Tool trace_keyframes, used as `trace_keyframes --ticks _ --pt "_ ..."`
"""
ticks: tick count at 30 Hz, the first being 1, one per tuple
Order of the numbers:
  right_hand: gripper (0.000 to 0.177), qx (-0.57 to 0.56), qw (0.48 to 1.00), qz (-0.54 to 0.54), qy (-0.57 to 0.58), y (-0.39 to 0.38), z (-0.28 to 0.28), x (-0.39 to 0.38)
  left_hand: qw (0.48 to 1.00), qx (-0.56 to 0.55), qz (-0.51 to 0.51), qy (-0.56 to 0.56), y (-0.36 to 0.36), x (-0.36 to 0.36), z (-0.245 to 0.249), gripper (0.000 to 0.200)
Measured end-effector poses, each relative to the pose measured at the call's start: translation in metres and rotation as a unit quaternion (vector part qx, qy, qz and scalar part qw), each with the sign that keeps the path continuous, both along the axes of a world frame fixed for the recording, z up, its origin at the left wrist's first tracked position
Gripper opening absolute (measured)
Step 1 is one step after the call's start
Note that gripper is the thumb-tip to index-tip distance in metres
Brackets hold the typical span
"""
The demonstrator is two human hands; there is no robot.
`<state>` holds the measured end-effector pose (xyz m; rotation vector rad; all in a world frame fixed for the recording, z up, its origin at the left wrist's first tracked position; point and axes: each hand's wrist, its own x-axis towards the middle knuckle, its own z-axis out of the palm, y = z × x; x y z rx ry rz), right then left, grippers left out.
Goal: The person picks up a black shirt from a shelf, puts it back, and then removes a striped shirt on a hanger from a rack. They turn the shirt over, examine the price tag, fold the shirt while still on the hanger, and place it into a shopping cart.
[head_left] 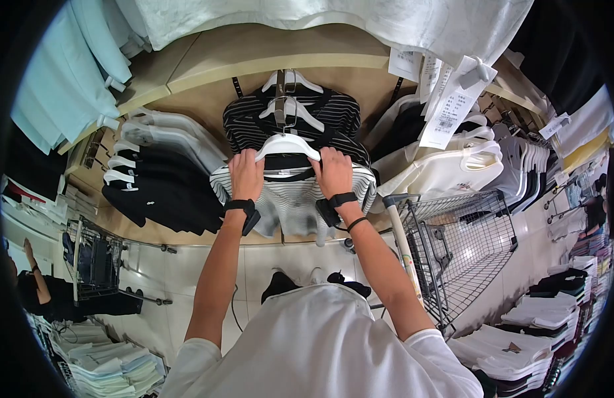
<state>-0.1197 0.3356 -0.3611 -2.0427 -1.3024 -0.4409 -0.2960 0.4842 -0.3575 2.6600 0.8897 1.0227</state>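
Observation:
Right in front of me a white shirt with thin dark stripes and a black collar [273, 199] hangs on a white hanger [287, 147]. My left hand [246, 176] is closed on the shirt's left shoulder at the hanger's end. At the opposite shoulder my right hand [335, 174] grips the shirt and hanger in the same way. Behind it, black shirts with white stripes [244, 123] hang on white hangers from a metal rail [279, 99]. The fingertips of both hands are partly hidden by the cloth.
Black shirts [167, 189] hang to the left, cream shirts [446, 166] to the right. A wire shopping cart [469, 245] stands by my right arm. Paper tags [449, 106] dangle from the shelf above. Another person [45, 285] is near a second cart [94, 259] at far left.

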Motion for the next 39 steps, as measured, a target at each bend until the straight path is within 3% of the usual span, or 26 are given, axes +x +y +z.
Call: trace_keyframes --ticks 10,25,31,36,39 --pt "0.024 0.019 1.000 -0.007 -0.010 -0.009 -0.004 0.005 0.997 -0.082 -0.002 0.012 -0.010 -0.010 0.015 0.026" --pt "0.023 0.010 0.998 -0.035 -0.043 -0.013 -0.011 -0.001 0.997 -0.070 -0.018 0.037 -0.005 -0.038 0.002 0.022" --pt "0.023 -0.022 0.999 -0.031 -0.021 -0.007 -0.009 0.004 0.995 -0.082 -0.026 0.051 0.012 -0.048 0.006 0.037" --pt "0.025 0.005 0.998 -0.060 0.017 -0.015 0.052 -0.007 0.993 -0.098 -0.052 0.050 0.004 -0.045 0.073 0.033" --pt "0.026 0.013 0.997 -0.052 0.058 -0.033 0.053 -0.015 0.992 -0.115 -0.046 0.039 -0.008 -0.047 0.070 0.031"
